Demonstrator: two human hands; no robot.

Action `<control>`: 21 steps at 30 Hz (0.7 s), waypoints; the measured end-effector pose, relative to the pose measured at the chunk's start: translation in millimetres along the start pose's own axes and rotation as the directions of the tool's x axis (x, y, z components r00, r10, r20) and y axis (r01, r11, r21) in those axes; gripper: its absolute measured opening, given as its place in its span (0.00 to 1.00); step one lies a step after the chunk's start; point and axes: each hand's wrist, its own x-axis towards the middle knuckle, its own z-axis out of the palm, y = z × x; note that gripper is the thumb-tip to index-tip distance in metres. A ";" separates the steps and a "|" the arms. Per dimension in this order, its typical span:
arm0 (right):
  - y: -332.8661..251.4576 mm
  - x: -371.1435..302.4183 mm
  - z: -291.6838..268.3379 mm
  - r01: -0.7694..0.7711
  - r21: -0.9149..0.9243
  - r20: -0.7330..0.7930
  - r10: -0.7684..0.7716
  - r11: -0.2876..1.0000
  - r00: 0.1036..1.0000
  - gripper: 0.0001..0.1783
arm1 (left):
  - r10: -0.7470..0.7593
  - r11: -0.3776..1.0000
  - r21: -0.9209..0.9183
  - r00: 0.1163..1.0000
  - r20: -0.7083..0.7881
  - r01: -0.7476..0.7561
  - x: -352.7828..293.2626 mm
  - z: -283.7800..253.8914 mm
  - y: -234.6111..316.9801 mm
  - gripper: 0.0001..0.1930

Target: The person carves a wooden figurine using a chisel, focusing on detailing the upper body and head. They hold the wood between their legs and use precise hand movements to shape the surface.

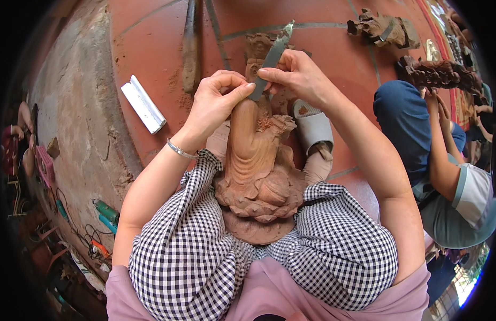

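A carved wooden statue (253, 155) lies between my legs, its petalled base toward me and its head end away from me. Over its upper part I hold a worn, dark grey strip of sandpaper (271, 58), its frayed tip pointing up and away. My left hand (222, 96) pinches the lower end between thumb and fingers, close against the smooth rounded wood. Farther up the strip, my right hand (296, 77) grips it by the edge, fingers closed. Reddish wood dust (266, 124) sits in the carving's folds. The strip and my fingers partly hide the figure's head.
A white folded piece (143, 104) lies on the red tiles at left, near a long wooden-handled tool (191, 48). Another carving (384, 31) rests at the far right. A person in blue trousers (403, 128) sits at right beside a dark carving (440, 74). Power tools (106, 214) lie at left.
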 end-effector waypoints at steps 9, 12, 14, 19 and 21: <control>0.5 -1.5 7.0 0.034 0.141 0.033 -0.039 0.989 0.999 0.15 | -0.061 0.994 -0.087 0.998 0.005 0.061 -6.4 -0.7 -2.2 0.13; 5.3 5.7 5.5 0.053 0.123 0.037 -0.058 0.991 0.998 0.15 | -0.069 0.996 -0.057 0.997 -0.016 0.068 -4.0 0.9 2.6 0.13; 0.4 6.6 6.0 0.030 0.021 -0.025 -0.029 0.999 0.999 0.15 | -0.026 0.999 -0.034 0.999 -0.031 0.025 8.2 4.8 -0.1 0.12; -16.6 1.0 9.1 0.041 0.079 0.066 -0.047 0.996 0.997 0.15 | -0.062 0.988 -0.146 0.998 -0.029 0.057 1.0 3.4 -13.8 0.13; -8.2 6.1 6.1 0.003 0.007 0.041 -0.003 1.000 0.999 0.14 | -0.012 0.976 -0.219 1.000 -0.012 0.009 -1.7 4.4 -14.3 0.13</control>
